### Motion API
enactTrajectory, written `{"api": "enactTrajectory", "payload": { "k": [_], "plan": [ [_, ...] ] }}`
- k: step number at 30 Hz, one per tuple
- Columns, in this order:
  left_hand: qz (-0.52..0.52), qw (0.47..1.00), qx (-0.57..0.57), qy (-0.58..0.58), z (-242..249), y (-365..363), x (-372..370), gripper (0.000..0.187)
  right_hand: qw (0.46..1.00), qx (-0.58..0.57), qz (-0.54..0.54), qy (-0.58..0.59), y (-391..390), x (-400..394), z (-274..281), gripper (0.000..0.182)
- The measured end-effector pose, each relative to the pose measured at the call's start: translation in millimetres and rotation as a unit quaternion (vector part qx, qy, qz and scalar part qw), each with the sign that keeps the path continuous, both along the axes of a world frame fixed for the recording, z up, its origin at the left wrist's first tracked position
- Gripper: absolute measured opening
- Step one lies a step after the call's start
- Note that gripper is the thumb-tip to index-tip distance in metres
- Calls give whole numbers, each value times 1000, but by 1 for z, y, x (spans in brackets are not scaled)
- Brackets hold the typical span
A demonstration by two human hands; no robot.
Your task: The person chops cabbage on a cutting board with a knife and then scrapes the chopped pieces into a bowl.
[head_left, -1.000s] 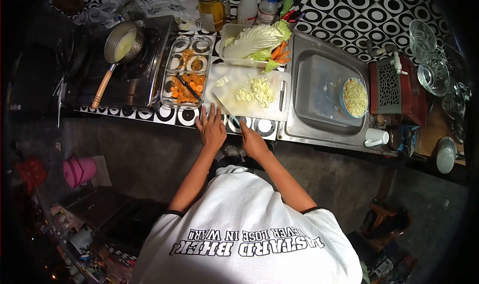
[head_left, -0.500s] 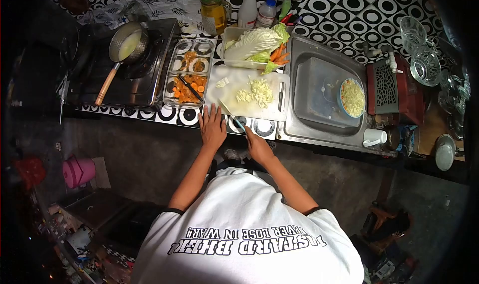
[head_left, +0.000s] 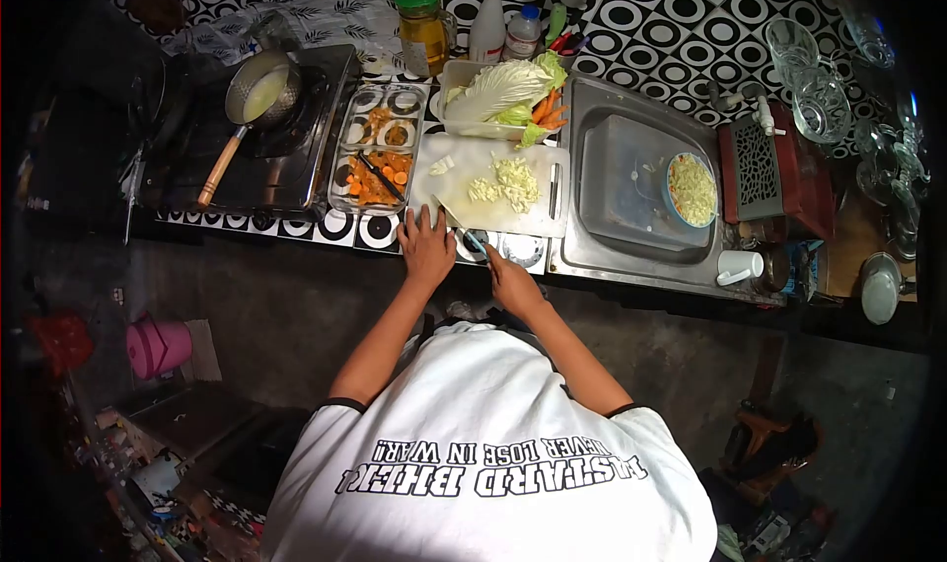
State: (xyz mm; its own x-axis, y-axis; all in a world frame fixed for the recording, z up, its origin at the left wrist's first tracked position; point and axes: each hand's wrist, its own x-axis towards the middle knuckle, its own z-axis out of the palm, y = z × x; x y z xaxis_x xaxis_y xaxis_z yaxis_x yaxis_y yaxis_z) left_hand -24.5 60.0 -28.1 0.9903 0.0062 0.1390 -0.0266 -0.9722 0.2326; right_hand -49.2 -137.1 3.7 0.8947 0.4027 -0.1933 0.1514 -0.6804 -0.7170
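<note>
Two hands: we work at the white plastic cutting board [head_left: 493, 192].
Left hand [head_left: 426, 249]: flat, fingers spread, on the desk edge.
Right hand [head_left: 511, 284]: grip closed around the blue-handled knife [head_left: 456, 224].

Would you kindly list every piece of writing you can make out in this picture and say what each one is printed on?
"NEVER LOSE IN WAR!!" stands on the white T-shirt, upside down in this view.
A larger line under it on the same shirt looks like "BASTARD BIKER", but the lettering is too distorted to be sure.
Labels on the oil jar and the bottles: too small to read.
Nothing else legible.
</note>
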Motion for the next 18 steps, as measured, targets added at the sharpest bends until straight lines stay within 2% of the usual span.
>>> {"api": "enactTrajectory", "payload": {
  "k": [6,10,13,15,18],
  "plan": [
    [-25,998,55,11,7,2,5,50,999,-38,18,-33,2,5,-9,55],
    [-26,998,58,7,7,2,4,51,998,-50,22,-15,0,10,-9,57],
    [-17,998,55,4,8,1,5,53,999,-23,17,-15,-2,13,-5,53],
    [-18,998,50,26,9,3,5,55,1000,5,0,-7,-4,12,-1,44],
    [-26,999,46,-4,5,3,5,56,1000,-2,-5,17,-10,12,5,43]
  ]
}}
